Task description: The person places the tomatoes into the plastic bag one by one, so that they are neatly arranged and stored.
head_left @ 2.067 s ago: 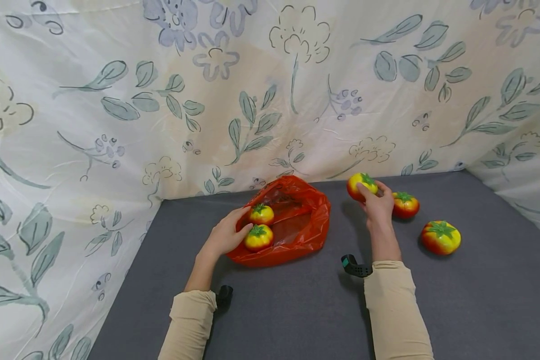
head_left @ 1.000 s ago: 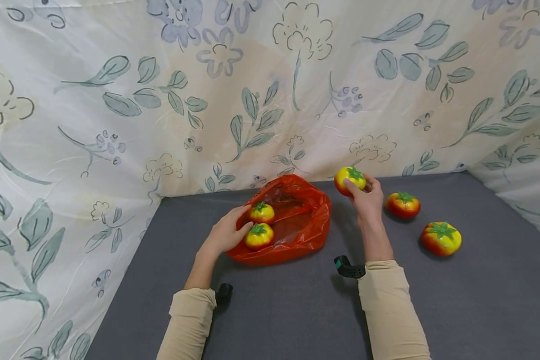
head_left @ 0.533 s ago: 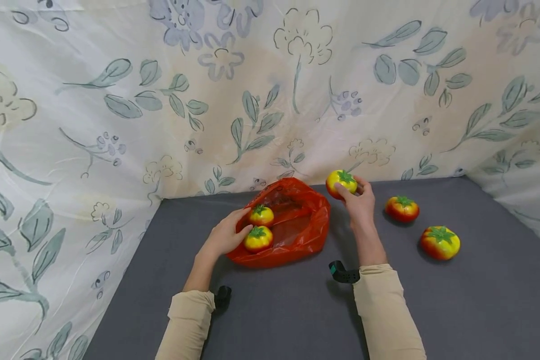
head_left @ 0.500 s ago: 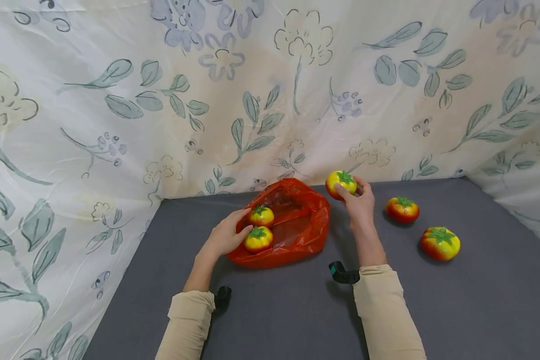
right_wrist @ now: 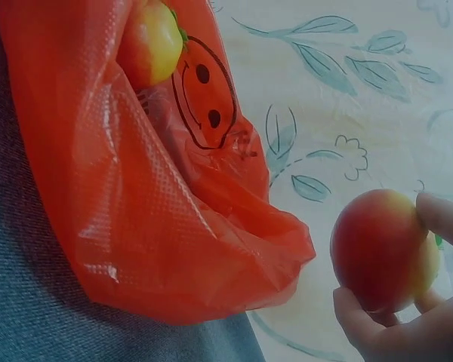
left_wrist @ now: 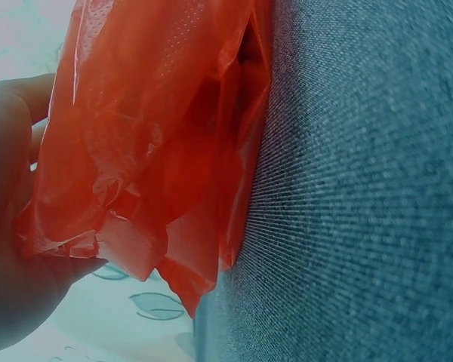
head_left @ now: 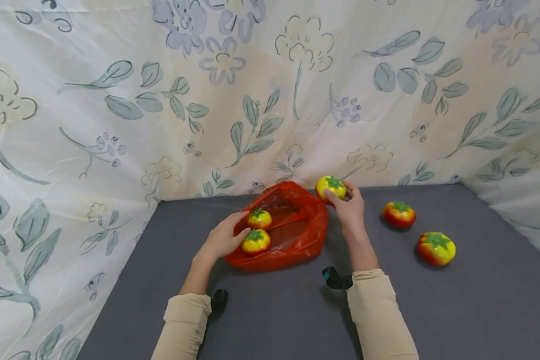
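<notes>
An open red plastic bag lies on the dark table, with two red-and-yellow tomato-like fruits inside at its left. My left hand grips the bag's left edge; in the left wrist view the red plastic hides part of that hand. A third such fruit is pinched between the thumb and fingers of my right hand, raised just right of the bag's far right edge. The right wrist view shows this fruit apart from the bag.
Two more fruits, one farther back and one nearer, rest on the table to the right. A floral cloth hangs behind the table and along its left side. Each wrist wears a black strap.
My right hand has carried its fruit leftward from beside the two right-hand fruits to the bag's right edge. My left hand keeps its place on the bag. The view has shifted slightly.
</notes>
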